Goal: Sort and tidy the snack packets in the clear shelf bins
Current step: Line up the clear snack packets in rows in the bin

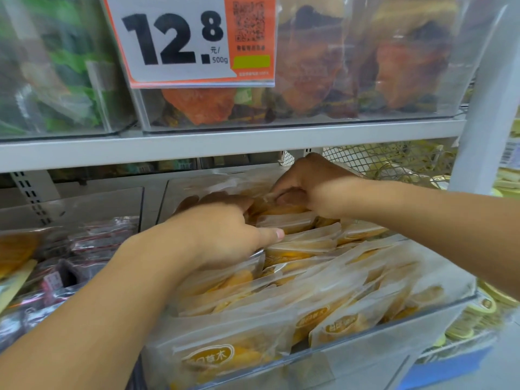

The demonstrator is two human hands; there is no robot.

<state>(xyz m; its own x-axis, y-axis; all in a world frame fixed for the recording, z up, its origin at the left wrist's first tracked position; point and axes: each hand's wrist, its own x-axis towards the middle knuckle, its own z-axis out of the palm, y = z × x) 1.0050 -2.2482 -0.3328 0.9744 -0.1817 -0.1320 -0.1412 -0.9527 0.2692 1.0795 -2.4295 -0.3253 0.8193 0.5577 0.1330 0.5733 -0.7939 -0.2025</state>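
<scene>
- Left hand (225, 235): fingers curled down into the yellow snack packets (323, 291), gripping them.
- Right hand (312, 187): fingertips pinching a packet at the clear bin (365, 358) rear.

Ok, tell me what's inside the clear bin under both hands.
The clear bin holds rows of yellow snack packets. Left hand and right hand cover some; the bin's bottom is hidden.
</scene>
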